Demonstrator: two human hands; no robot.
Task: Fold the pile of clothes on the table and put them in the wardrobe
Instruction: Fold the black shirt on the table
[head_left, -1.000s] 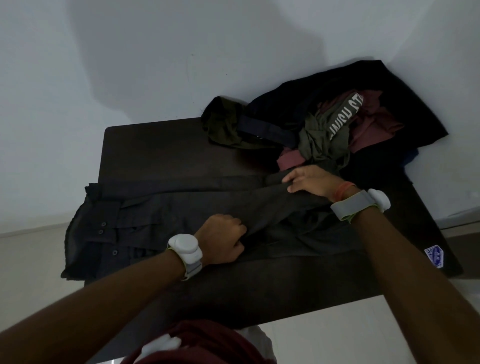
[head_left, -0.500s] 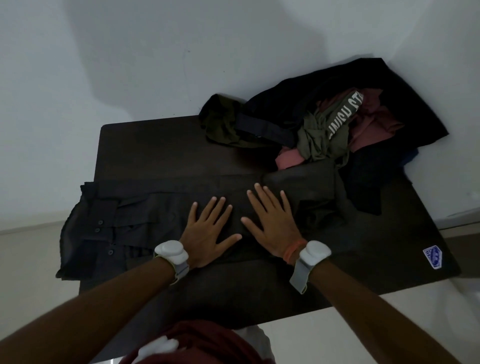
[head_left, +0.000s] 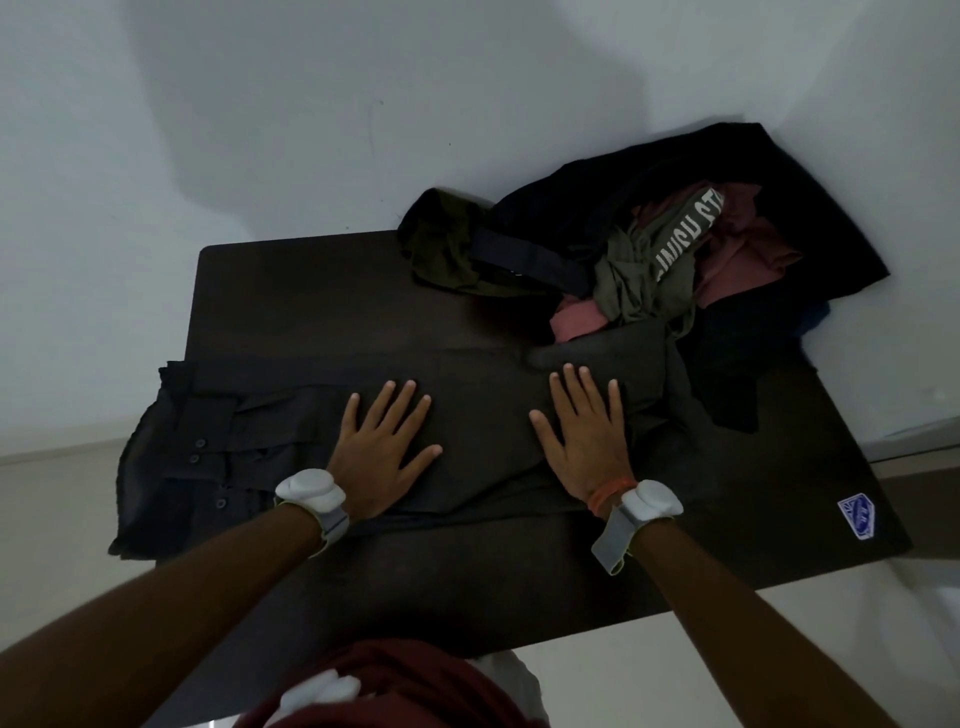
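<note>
**Hands slide apart over the folded shirt**

Since half a second ago the two palms, then side by side, have drawn apart along the dark buttoned shirt (head_left: 260, 415). The right hand (head_left: 587, 441) has moved towards the pile end, and a second ago it was holding the shirt's far edge while the left was curled on the cloth.

Now the left hand (head_left: 382, 457) lies flat on the shirt's middle with its fingers straight and spread, gripping nothing. The right hand is likewise flat and open, fingers pointing away from the person, pressing the part of the shirt nearest the pile.

The shirt lies lengthwise across the near half of the dark desk (head_left: 322, 301). Its buttoned end hangs slightly past the desk's left edge.

The pile of clothes (head_left: 524, 260) sits at the far right corner against the white wall (head_left: 311, 130). In it are an olive garment with white lettering (head_left: 644, 275), a pink one (head_left: 748, 254) and a black one (head_left: 779, 171) beneath them.

Each wrist carries a white band, the left (head_left: 311, 493) and the right (head_left: 647, 506). An orange cord (head_left: 608, 493) also circles the right wrist. A small blue-and-white sticker (head_left: 856, 517) marks the desk's near right corner.
</note>
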